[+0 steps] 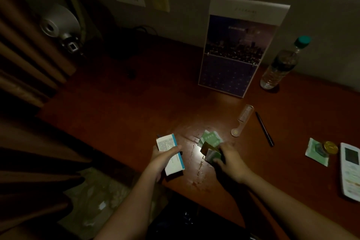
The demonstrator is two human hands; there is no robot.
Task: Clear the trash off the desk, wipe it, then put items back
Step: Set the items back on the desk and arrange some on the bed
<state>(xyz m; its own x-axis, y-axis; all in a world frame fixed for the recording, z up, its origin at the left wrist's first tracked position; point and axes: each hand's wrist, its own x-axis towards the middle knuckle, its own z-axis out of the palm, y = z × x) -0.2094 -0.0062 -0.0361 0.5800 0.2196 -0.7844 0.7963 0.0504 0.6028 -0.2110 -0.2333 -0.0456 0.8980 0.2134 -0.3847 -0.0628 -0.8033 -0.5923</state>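
My left hand (161, 161) curls round the box (166, 143), long side pointing away from me. My right hand (230, 160) pinches small wrappers (211, 155) on the desk (136, 103).

Your reddish wooden desk (126, 107) carries a calendar (237, 48) propped at the wall, a water bottle (278, 66), comb (242, 121), black pen (265, 129), green packets (211, 138), green sachet (313, 152) and white remote (350, 169).
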